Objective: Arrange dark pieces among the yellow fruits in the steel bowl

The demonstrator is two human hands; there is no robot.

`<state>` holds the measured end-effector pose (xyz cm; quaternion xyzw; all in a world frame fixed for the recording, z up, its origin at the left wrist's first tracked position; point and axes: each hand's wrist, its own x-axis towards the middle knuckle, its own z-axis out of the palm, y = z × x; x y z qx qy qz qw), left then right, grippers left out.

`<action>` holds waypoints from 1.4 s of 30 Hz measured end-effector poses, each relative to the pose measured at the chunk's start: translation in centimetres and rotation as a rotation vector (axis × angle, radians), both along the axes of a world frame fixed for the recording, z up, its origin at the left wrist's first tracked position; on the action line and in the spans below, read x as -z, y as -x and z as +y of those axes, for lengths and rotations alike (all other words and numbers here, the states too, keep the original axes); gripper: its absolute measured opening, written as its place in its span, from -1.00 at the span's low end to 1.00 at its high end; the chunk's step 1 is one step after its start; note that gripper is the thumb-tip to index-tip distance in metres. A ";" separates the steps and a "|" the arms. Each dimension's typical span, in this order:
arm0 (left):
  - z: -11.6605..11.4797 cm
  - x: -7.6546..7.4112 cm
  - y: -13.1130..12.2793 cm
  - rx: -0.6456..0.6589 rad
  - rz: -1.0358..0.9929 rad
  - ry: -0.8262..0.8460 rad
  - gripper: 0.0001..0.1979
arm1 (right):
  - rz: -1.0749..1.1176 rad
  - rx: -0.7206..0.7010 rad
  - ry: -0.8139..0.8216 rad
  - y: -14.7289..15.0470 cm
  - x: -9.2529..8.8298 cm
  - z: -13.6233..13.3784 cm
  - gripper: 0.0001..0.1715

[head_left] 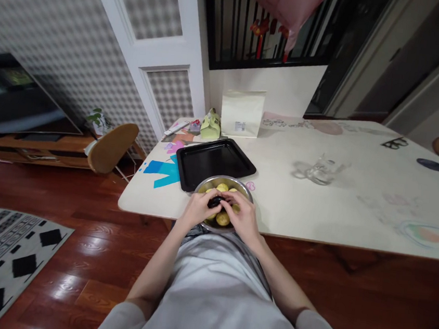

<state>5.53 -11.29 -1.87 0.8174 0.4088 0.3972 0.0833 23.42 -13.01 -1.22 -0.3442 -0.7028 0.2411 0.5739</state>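
A metal bowl (pixel 206 184) with several yellow-green dough balls (pixel 222 187) stands at the near edge of the white table (pixel 317 206). Both my hands are over the bowl. My left hand (pixel 198 209) and my right hand (pixel 240 212) are closed together on a small dark ball (pixel 215 202), fingertips pinching it from each side. One yellow ball (pixel 222 219) lies just under my hands. A black baking tray (pixel 214 162) with nothing in it sits right behind the bowl.
A white paper bag (pixel 242 113) and a green packet (pixel 211 124) stand at the table's back. A glass jug (pixel 320 171) lies to the right, a dark coaster (pixel 432 165) far right. A wooden chair (pixel 111 146) is at the left end.
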 end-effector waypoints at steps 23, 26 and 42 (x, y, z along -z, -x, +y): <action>-0.4 -0.8 0.0 0.130 -0.321 -0.112 -0.81 | -0.172 0.117 -0.018 -3.4 1.4 1.2 -0.87; -0.5 -0.7 0.0 0.123 -0.310 -0.090 -0.81 | -0.220 0.142 -0.039 -3.3 1.6 1.4 -0.86; -0.3 -0.3 0.0 0.096 -0.332 -0.123 -0.87 | -0.244 0.118 -0.074 -3.6 1.2 1.0 -0.82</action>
